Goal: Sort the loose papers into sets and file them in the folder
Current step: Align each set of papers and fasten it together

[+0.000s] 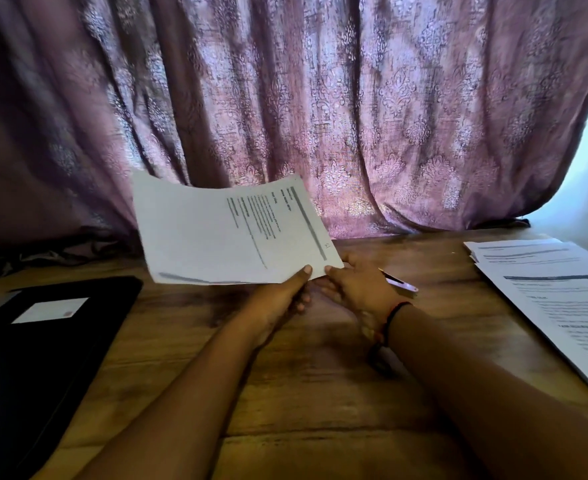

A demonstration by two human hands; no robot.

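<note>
– Sheets [230,233], where r they rn?
– Up off the bench [320,375], mid-frame, print side up. Left hand [285,296] pinches the near edge, thumb on top. Right hand [354,289] has its fingers closed on the corner just beside it.
– Pen [398,280]?
– Pokes out past the right hand. Can't tell if it's gripped or lying on the bench.
– Folder [43,341]?
– Lower left, shut, well apart from the sheets. More stacks [545,296] at the right edge.
– Risks?
– Both grips sit at one corner, so the far end sags. Pages prob fan out or slip if either hand lets go. Folder needs opening 1st, and a one-hand hold could mean a spill & mixed sets.
</note>
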